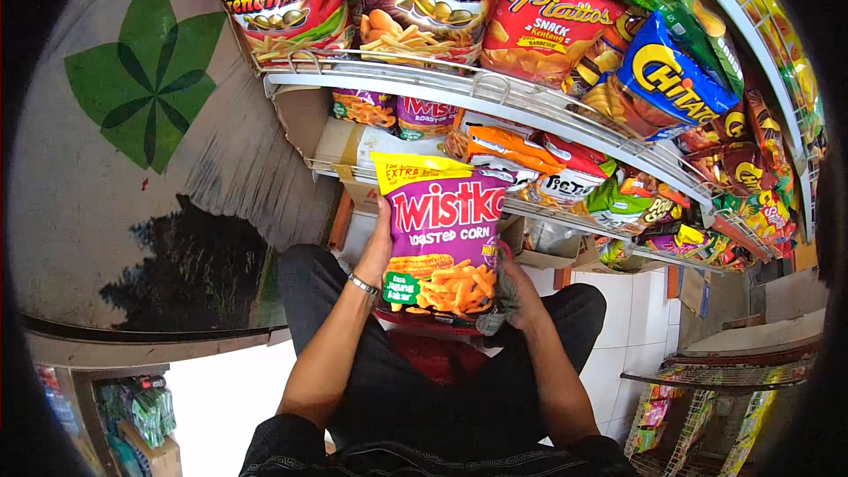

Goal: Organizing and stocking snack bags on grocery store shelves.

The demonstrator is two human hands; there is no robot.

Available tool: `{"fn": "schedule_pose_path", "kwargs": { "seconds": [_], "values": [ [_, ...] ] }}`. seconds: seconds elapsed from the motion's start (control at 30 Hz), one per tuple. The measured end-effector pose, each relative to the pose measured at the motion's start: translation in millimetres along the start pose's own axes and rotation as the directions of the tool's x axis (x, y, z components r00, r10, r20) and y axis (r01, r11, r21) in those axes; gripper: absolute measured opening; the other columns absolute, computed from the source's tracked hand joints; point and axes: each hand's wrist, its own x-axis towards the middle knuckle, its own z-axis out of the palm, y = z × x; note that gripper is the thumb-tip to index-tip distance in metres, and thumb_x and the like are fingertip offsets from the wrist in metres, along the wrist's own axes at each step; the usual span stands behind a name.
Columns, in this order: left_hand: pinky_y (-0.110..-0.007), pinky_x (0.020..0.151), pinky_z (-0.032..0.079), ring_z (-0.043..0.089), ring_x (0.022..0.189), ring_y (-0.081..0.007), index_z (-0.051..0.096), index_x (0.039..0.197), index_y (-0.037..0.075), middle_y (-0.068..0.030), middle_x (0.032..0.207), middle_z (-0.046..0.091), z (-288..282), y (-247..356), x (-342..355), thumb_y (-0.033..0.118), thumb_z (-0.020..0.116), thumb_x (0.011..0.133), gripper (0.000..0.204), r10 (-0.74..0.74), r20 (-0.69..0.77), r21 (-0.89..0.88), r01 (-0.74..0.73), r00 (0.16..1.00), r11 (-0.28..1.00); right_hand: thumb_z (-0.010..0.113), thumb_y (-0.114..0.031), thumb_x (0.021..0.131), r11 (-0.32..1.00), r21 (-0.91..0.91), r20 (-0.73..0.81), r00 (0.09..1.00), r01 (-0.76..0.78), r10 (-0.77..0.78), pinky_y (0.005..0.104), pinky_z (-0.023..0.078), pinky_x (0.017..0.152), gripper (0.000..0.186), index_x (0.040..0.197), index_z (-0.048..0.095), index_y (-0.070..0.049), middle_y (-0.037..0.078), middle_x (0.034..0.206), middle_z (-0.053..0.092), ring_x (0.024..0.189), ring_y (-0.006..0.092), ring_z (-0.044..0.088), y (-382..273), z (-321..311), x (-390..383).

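Note:
Upright in front of my lap is a purple and yellow bag of corn snacks (446,238), its printed front facing me. My left hand (377,252), with a metal bracelet at the wrist, grips the bag's left edge; most of its fingers are hidden behind the bag. My right hand (521,287) is at the lower right edge of the bag, closed around a crumpled grey-green cloth (506,294) that presses against the bag's side. Similar purple bags (428,115) stand on the lower shelf just beyond.
A white wire-railed shelf (371,79) curves across ahead, holding red chip bags (433,9) and a blue chip bag (671,79). Below it, more snack bags (565,181) and a cardboard box (548,247). A large grey panel with a green leaf (141,75) stands left; a wire rack (698,415) is lower right.

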Motion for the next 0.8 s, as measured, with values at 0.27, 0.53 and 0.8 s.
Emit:
{"fn": "schedule_pose_path", "kwargs": {
  "seconds": [0.27, 0.53, 0.8],
  "values": [
    [-0.034, 0.099, 0.046, 0.053, 0.115, -0.0176, 0.035, 0.135, 0.007, -0.01, 0.126, 0.053, -7.8, -5.1, -1.0, 0.019, 0.076, 0.085, 0.066, 0.153, 0.054, 0.472, -0.16, 0.987, 0.867, 0.046, -0.038, 0.099, 0.857, 0.512, 0.103, 0.995, -0.053, 0.001, 0.0416, 0.053, 0.093, 0.042, 0.12, 0.061, -0.004, 0.012, 0.114, 0.068, 0.101, 0.027, 0.067, 8.5, 24.2, 26.4],
    [-0.038, 0.116, 0.02, 0.031, 0.138, -0.0259, 0.026, 0.152, 0.008, -0.016, 0.145, 0.038, -26.0, -1.2, -10.4, 0.052, 0.048, 0.098, 0.073, 0.061, 0.135, 0.386, -0.109, 0.989, 0.916, 0.038, -0.038, 0.101, 0.814, 0.575, 0.02, 0.996, -0.082, 0.087, 0.044, 0.045, 0.104, 0.047, 0.129, 0.056, -0.005, 0.013, 0.128, 0.062, 0.117, 0.028, 0.06, 6.9, 73.3, -3.8],
    [-0.035, 0.117, 0.022, 0.029, 0.142, -0.0215, 0.008, 0.157, 0.013, -0.011, 0.157, 0.025, 4.9, -9.6, -14.7, 0.05, 0.045, 0.1, 0.077, 0.043, 0.137, 0.303, -0.083, 0.99, 0.949, 0.057, -0.01, 0.092, 0.401, -0.62, 0.093, 0.571, 0.674, -0.816, 0.0425, 0.035, 0.106, 0.042, 0.13, 0.048, 0.005, 0.022, 0.136, 0.049, 0.126, 0.0336, 0.047, 9.3, 105.2, -26.6]
  ]
}}
